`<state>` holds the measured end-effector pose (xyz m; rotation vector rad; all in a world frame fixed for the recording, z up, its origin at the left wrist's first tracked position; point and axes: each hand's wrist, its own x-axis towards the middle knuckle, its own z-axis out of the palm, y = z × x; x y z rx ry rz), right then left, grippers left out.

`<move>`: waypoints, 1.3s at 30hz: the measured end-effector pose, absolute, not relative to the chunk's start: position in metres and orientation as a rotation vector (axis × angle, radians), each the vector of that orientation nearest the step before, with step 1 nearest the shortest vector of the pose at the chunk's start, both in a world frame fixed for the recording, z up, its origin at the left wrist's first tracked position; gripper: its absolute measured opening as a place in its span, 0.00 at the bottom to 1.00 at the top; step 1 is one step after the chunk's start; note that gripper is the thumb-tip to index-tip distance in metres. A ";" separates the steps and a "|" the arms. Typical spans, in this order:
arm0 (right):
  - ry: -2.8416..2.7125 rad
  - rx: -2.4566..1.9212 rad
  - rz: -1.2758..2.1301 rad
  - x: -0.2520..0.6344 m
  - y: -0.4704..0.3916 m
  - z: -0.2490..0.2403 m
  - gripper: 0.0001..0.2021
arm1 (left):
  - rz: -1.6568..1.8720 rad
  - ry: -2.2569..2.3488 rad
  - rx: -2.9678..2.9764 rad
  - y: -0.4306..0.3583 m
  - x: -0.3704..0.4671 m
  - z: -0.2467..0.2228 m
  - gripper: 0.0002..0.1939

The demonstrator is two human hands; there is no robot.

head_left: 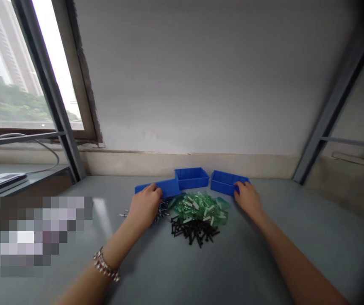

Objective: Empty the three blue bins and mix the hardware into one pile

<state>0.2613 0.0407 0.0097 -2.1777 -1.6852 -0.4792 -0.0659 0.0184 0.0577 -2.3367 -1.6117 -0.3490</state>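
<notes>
Blue bins line the bench's far edge. Left hand point(145, 205) has its grip clamped on the left bin point(169, 187); right hand point(248, 198) grips the right bin point(224, 182). Between them sits a middle bin point(191, 177). Nearer lie green plastic pieces point(201, 207), black screws point(194, 231) and silver screws point(162, 210).

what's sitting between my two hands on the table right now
In the head view, between left hand and right hand: a green plastic pile, black screws, silvery screws.
</notes>
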 end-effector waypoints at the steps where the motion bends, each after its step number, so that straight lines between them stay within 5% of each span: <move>1: -1.683 -2.180 -0.476 0.261 0.041 0.009 0.14 | -0.314 -1.607 -2.341 0.017 -0.064 0.056 0.06; 39: -1.651 -2.224 -0.330 0.258 0.039 0.010 0.16 | -0.821 -1.702 -1.871 0.044 -0.098 0.058 0.09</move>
